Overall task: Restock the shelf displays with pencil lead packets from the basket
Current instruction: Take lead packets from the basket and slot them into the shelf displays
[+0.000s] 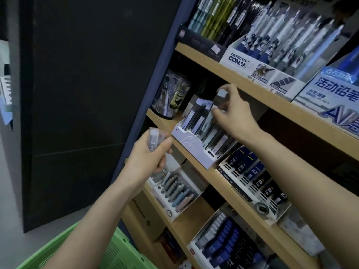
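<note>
My left hand (150,157) grips a small bunch of clear pencil lead packets (156,140) in front of the shelf's left end. My right hand (236,115) pinches one clear packet with a white top (221,97) above the white display box (191,147) on the middle shelf. That box holds several upright lead packets (202,119) in slots. The green basket (114,249) shows at the bottom left, under my left forearm; its contents are hidden.
Wooden shelves (258,89) run diagonally across the right. A clear round tub (171,96) stands left of the display box. Pen displays (281,41) fill the top shelf. Black-and-white lead boxes (254,177) and a pastel pen tray (177,191) sit lower down. A dark wall panel (87,94) lies left.
</note>
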